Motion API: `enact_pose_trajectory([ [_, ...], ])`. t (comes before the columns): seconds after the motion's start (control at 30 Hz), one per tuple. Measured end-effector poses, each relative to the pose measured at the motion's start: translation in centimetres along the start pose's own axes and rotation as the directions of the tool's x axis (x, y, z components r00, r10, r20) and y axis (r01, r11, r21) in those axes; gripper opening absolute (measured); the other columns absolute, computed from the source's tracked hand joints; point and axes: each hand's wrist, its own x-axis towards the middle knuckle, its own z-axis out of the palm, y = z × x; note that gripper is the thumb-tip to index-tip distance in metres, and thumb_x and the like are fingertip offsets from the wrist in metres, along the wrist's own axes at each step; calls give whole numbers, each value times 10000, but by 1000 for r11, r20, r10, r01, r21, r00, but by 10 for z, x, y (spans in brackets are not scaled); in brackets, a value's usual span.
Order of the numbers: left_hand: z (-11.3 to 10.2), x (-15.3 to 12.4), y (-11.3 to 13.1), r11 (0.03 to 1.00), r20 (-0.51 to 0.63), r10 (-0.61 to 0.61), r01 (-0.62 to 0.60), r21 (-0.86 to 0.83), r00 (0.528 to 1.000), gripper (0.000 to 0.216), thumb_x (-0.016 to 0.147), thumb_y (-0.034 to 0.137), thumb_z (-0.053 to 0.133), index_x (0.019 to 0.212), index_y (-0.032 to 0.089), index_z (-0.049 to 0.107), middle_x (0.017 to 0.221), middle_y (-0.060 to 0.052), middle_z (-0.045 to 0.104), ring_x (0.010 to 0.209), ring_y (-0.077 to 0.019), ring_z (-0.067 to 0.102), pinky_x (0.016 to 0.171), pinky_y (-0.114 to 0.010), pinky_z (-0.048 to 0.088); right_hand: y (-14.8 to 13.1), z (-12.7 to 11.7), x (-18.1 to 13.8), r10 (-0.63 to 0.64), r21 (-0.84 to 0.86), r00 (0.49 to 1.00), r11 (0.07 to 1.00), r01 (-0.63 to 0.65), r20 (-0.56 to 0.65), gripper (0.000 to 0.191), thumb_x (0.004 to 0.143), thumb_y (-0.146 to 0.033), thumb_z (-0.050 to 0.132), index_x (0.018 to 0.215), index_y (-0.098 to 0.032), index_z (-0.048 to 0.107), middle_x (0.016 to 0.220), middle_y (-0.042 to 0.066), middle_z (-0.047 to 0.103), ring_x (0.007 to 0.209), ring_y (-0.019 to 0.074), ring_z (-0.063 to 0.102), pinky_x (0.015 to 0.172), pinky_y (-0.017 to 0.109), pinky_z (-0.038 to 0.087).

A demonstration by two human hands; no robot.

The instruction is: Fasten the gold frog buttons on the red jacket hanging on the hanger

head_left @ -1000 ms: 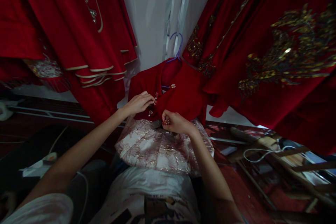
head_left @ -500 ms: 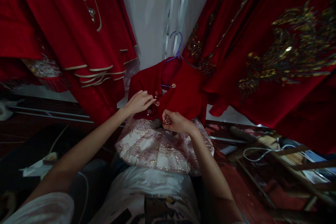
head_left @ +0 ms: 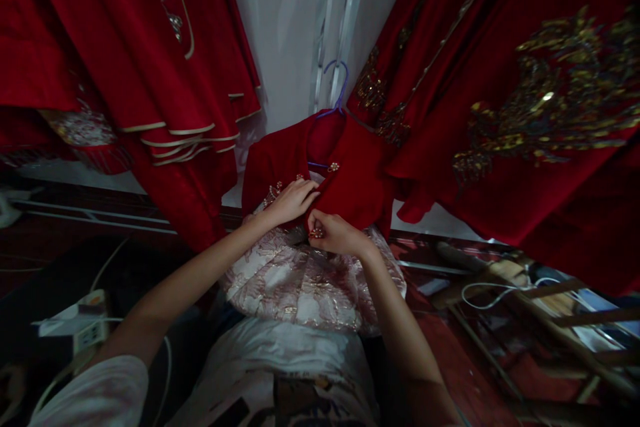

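A red jacket (head_left: 360, 190) hangs on a purple hanger (head_left: 343, 90) in front of me, its neck opening parted. Small beaded flower ornaments (head_left: 273, 193) line the left front panel, and another beaded ornament (head_left: 333, 167) sits on the right panel. My left hand (head_left: 296, 201) lies across the left panel, its fingertips closed at the edge of the right panel; the thumb is hidden. My right hand (head_left: 337, 233) is closed on the jacket's lower front edge, where a beaded flower button (head_left: 317, 233) shows by the fingers. Below spreads a pale brocade skirt (head_left: 305, 280) with metallic pattern.
Red garments with pale trim (head_left: 165, 93) hang on the left. Red garments with gold sequins (head_left: 550, 93) hang on the right. A power strip (head_left: 90, 327) with cords lies at lower left, and a wooden chair or frame (head_left: 540, 320) stands at lower right.
My left hand has moved right and slightly down, from the left panel's ornaments to the right panel's edge, which now shows a fold. My right hand has stayed in place.
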Motion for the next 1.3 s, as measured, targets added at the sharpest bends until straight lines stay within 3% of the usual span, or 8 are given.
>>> enact_pose_trajectory([
  [0.17, 11, 18, 13, 938, -64, -110, 82, -337, 992, 326, 954, 323, 396, 1199, 152, 527, 1170, -109, 639, 1085, -192, 604, 963, -337, 455, 1, 0, 1, 4, 16, 1000, 1000, -4, 16, 192, 708, -109, 578, 845, -196, 477, 730, -35, 559, 626, 98, 485, 592, 209, 341],
  [0.4, 15, 30, 17, 891, -130, -128, 56, -450, 983, 341, 925, 347, 443, 1178, 143, 547, 1169, -108, 644, 1075, -186, 601, 963, -322, 449, 1, -2, -2, -16, 39, 1000, 999, 15, 13, 193, 709, -107, 580, 833, -195, 462, 708, -43, 537, 612, 94, 475, 583, 204, 340],
  [0.53, 10, 18, 12, 896, -11, -193, 172, -409, 981, 378, 902, 467, 460, 799, 135, 608, 737, -25, 637, 674, -136, 575, 666, -259, 471, 1, -2, -2, -14, 41, 999, 999, 13, 33, 190, 710, -106, 577, 832, -196, 462, 708, -43, 532, 619, 98, 481, 590, 207, 343],
  [0.67, 5, -1, -4, 859, 194, -143, 219, -463, 970, 348, 791, 453, 608, 667, 130, 567, 586, 31, 539, 544, -89, 460, 534, -209, 386, 2, -1, -1, -27, 31, 999, 999, 25, 43, 196, 706, -100, 587, 838, -193, 477, 735, -35, 545, 643, 99, 492, 603, 211, 344],
  [0.83, 3, -11, -11, 765, 239, -163, 276, -581, 957, 268, 722, 346, 625, 612, 137, 499, 558, 56, 482, 535, -73, 422, 526, -198, 378, 1, 1, 1, -30, 35, 999, 999, 29, 39, 180, 744, -166, 620, 881, -190, 506, 719, -39, 547, 632, 99, 503, 589, 214, 341],
  [1.0, 13, -5, -3, 676, 200, -206, 287, -679, 958, 262, 694, 299, 651, 879, 128, 580, 803, -19, 642, 761, -140, 587, 744, -273, 495, 3, 1, 1, -12, 110, 998, 994, 6, 56, 212, 769, -228, 649, 941, -184, 534, 713, -32, 558, 640, 108, 539, 575, 216, 380],
  [1.2, 20, -6, -4, 737, 29, -283, 237, -632, 959, 369, 710, 344, 703, 995, 139, 590, 983, -66, 673, 884, -163, 625, 826, -290, 494, 15, -10, 1, 10, -3, 949, 1000, -12, -316, 185, 793, -239, 637, 949, -184, 552, 892, 27, 565, 756, 125, 520, 714, 275, 464],
  [1.3, 15, -13, -8, 714, -56, -465, 337, -613, 884, 355, 773, 489, 640, 866, 147, 620, 777, -35, 684, 695, -149, 623, 648, -254, 499, 20, -13, 1, 17, 36, 940, 999, -6, -339, 213, 800, -248, 633, 983, -188, 541, 977, 46, 569, 798, 131, 526, 737, 293, 494],
])
